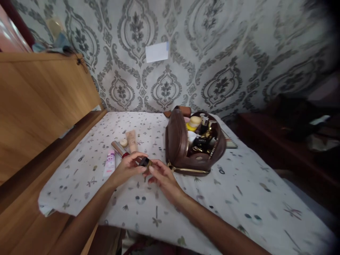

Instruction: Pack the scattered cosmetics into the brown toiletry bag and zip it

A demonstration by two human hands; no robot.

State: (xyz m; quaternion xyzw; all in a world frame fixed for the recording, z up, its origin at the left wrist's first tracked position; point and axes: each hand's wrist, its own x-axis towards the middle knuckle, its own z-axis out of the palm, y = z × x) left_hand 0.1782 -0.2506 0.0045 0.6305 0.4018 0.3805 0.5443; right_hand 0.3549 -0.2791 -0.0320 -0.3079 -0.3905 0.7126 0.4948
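Observation:
Between my two hands is a small dark container with a black cap (pixel 145 162). My left hand (pixel 128 169) pinches its capped end, and the fingers of my right hand (pixel 163 177) close round its other end. Beyond my left hand lie a pinkish-beige tube (pixel 131 140), a small round cream-coloured item (pixel 123 142) and a metallic tube with a red part (pixel 118 147). A white and purple tube (pixel 109 163) rests left of that hand. To the right stands an open brown bag (pixel 176 141), its zip undone, holding several cosmetics.
The table has a white patterned cloth (pixel 236 212). A wooden panel (pixel 45 102) borders it at the left, and a patterned wall (pixel 164 28) rises behind. Dark red furniture (pixel 261 152) stands at the right.

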